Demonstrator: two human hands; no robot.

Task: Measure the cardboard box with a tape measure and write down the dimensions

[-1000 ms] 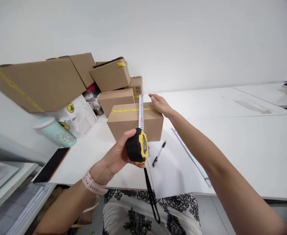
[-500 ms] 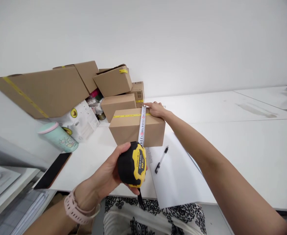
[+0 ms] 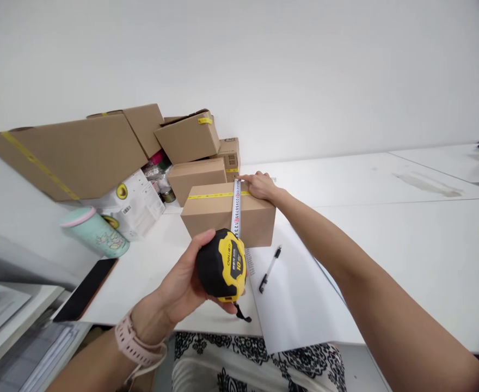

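In the head view my left hand (image 3: 178,286) is wrapped around a black and yellow tape measure (image 3: 222,267), held in front of a closed cardboard box (image 3: 207,220). The white tape blade (image 3: 237,209) runs from its case across the box's top, front to back. At the box's far top edge, my right hand (image 3: 262,185) holds the blade's end with the index finger, while its other fingers rest on the box. The hook itself is hidden. Yellow packing tape (image 3: 207,196) crosses the box top.
Several cardboard boxes (image 3: 188,141) are stacked at the back left against the wall. A mint tumbler (image 3: 96,231) lies tilted by a white avocado-print carton (image 3: 143,209), with a dark flat object (image 3: 86,288) nearby. White paper (image 3: 296,305) and a pen (image 3: 270,269) lie right of the tape measure.
The tape measure case has risen slightly and tilted in my left hand, its black strap swinging right. My right hand stays at the box's far edge; the view has shifted a little.
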